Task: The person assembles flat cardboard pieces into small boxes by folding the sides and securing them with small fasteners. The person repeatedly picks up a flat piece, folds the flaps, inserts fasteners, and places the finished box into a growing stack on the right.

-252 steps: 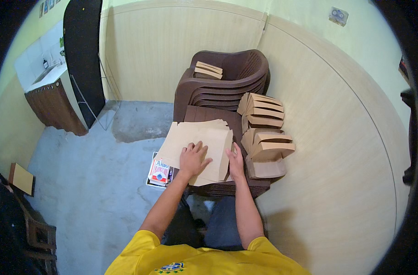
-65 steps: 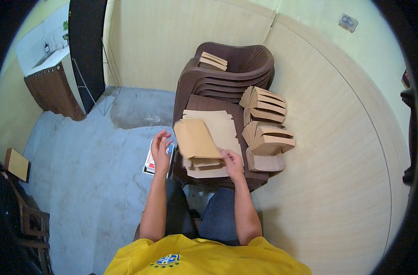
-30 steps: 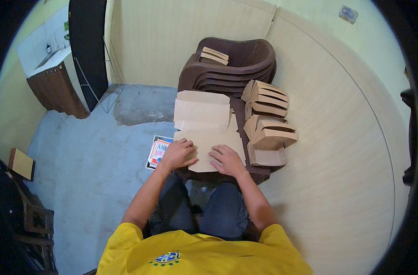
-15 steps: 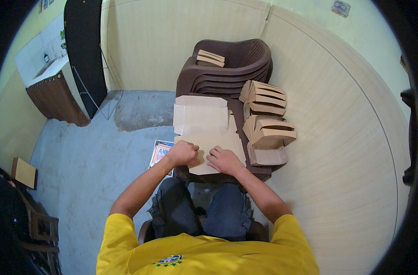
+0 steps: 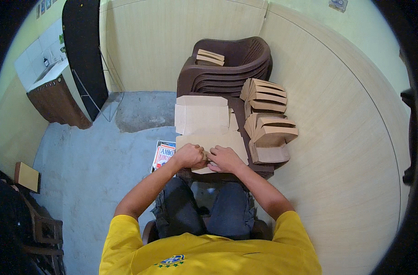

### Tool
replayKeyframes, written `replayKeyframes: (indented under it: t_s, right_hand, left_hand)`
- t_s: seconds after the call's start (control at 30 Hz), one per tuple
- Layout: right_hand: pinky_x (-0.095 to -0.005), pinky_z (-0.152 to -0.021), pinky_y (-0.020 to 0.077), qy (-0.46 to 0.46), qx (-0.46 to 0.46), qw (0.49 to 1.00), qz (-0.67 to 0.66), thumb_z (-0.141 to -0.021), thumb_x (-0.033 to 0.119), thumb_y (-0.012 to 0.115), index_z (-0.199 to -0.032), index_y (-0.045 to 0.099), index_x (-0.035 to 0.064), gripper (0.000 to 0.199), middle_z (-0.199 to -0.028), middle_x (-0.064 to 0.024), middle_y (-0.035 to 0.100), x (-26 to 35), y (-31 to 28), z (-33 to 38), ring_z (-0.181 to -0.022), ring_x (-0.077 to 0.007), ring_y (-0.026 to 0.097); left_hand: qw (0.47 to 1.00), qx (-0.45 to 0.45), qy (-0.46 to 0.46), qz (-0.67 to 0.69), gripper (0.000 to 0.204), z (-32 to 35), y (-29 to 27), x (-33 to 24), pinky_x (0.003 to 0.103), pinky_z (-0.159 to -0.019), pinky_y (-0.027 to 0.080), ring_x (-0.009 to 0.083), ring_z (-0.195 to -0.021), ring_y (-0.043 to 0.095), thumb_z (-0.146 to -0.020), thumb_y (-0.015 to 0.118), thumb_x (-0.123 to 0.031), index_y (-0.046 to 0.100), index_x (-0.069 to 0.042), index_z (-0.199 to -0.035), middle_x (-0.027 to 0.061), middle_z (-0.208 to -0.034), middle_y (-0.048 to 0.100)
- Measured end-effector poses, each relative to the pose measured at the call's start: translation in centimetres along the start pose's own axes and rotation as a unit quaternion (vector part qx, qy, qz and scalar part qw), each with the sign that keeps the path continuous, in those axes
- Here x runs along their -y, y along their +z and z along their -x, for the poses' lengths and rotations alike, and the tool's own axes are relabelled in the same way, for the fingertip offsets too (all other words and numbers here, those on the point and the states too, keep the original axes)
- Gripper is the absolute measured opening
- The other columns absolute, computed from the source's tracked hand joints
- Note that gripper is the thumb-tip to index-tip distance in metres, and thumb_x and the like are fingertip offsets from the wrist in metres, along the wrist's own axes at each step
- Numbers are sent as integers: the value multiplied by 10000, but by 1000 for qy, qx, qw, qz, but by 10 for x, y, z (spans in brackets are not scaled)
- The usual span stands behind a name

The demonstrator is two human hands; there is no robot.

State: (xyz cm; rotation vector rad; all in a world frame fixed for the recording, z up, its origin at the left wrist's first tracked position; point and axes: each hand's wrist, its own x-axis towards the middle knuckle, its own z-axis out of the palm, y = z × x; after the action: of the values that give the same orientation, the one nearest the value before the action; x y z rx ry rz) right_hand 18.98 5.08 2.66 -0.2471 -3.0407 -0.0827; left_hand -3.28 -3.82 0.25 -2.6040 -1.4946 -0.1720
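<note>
A flat brown cardboard box blank (image 5: 204, 120) lies unfolded on a dark brown stool in front of me. My left hand (image 5: 189, 156) and my right hand (image 5: 224, 158) meet at the blank's near edge, both pinching and folding a flap there. Folded cardboard boxes (image 5: 269, 134) are stacked upright on the right side of the stool, close to my right hand. Another small pile of flat blanks (image 5: 210, 57) rests on the seat of the stacked brown plastic chairs (image 5: 238, 64) behind.
A colourful printed packet (image 5: 163, 155) lies on the grey floor by my left hand. A curved beige wall runs along the right. A dark door and a brown counter with a sink (image 5: 57, 94) stand at the left. A small cardboard box (image 5: 26, 176) sits at the far left.
The blank was lifted and laid open flat on the stool. Both hands moved together from its middle to its near edge and closed on a flap.
</note>
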Motion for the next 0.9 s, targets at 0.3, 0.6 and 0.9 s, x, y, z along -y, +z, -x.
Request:
replayKeyframes:
  t_s: [0.3, 0.6, 0.9]
  right_hand:
    - [-448, -843, 579, 122, -51, 989, 63, -1025, 255, 654, -1028, 705, 100, 163, -1072, -99, 661, 13, 36, -5, -1068, -293, 663]
    - [-480, -950, 527, 276, -64, 949, -140, -890, 513, 806, -1002, 723, 107, 429, -1024, -90, 681, -31, 29, -11, -1062, -320, 674]
    - [-508, -1162, 402, 418, -152, 885, -139, -581, 612, 1000, -1383, 603, 126, 1018, -1414, -125, 538, -13, 24, -19, -1348, -355, 512]
  left_hand:
    - [983, -170, -75, 14, 129, 11, 29, -13, 420, -725, 609, 257, -926, 714, -951, 655, -204, 698, -84, -938, 72, -956, 694]
    - [974, -47, -213, 67, 296, 3, 11, 15, 471, -716, 592, 326, -897, 764, -995, 702, -424, 689, -136, -1059, 91, -1007, 712]
    - [936, -161, -264, 169, 346, 10, 31, 11, 437, -863, 548, 293, -1023, 658, -906, 803, -458, 745, -180, -1102, 52, -1004, 671]
